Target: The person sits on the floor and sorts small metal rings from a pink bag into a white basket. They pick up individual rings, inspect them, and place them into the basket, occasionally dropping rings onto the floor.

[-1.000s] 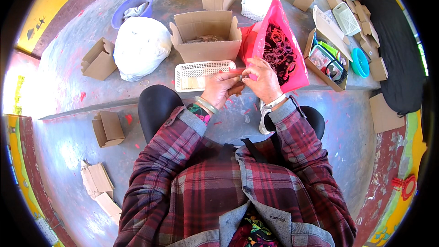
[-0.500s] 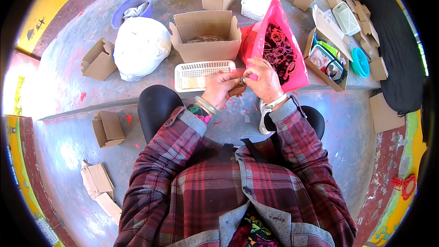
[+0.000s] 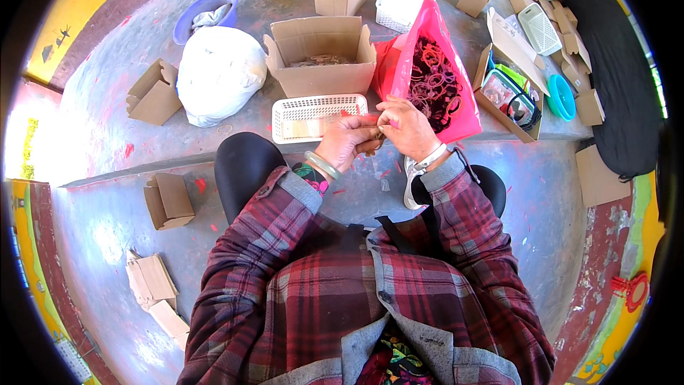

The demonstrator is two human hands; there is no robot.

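Observation:
My left hand (image 3: pixel 347 141) and my right hand (image 3: pixel 410 128) meet in front of the white basket (image 3: pixel 278 130), fingertips pinched together. Something small and partly reddish is between them, too covered by the fingers to name. Right beside my right hand, a pink plastic bag (image 3: pixel 467 117) gapes open, full of dark, purple and pink loops (image 3: pixel 432 85) that look like hair ties. The shallow perforated basket, just beyond my left hand, holds flat tan pieces (image 3: pixel 301 130). Behind it stands an open cardboard box (image 3: pixel 320 80) with a pile of small things inside.
A stuffed white bag (image 3: pixel 221 75) and a purple basin (image 3: pixel 187 18) are at the left. More cardboard boxes (image 3: pixel 155 93) surround the raised concrete ledge. At the right lie an open carton (image 3: pixel 527 132) of mixed goods, a teal bowl (image 3: pixel 561 96) and a long black bag (image 3: pixel 613 78).
My right hand has shifted slightly up and its fingers have curled differently. The blurred red strip above the fingers no longer shows. The left hand has barely moved.

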